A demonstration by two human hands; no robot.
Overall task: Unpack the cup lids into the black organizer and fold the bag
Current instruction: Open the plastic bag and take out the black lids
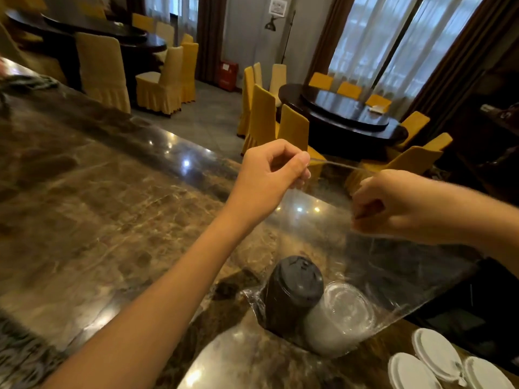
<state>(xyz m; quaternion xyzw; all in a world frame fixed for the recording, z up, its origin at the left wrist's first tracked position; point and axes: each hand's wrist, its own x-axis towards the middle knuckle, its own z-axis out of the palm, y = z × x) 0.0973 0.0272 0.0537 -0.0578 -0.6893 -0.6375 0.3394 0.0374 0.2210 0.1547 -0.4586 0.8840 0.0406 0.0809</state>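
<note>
Both hands are raised above a brown marble counter [84, 220], holding up the mouth of a clear plastic bag [393, 276]. The left hand [273, 169] has its fingers curled, with thumb and forefinger pinching the upper edge of the film; the right hand [398, 206] is blurred, but its fingers look curled in as well and seem to pinch the opposite edge, so the rim of the bag stretches taut between them. The bag hangs down from the two hands and its lower end rests on the counter near the front edge. Inside that lower end lie two stacks of cup lids side by side and touching: a black stack [295, 290] on the left and a translucent white stack [339, 318] on the right, both tipped over on their sides. At the bottom right corner three white round lids [435, 352] stand close together. Beyond the counter are yellow-covered chairs [165, 80] around dark round tables [342, 116].
</note>
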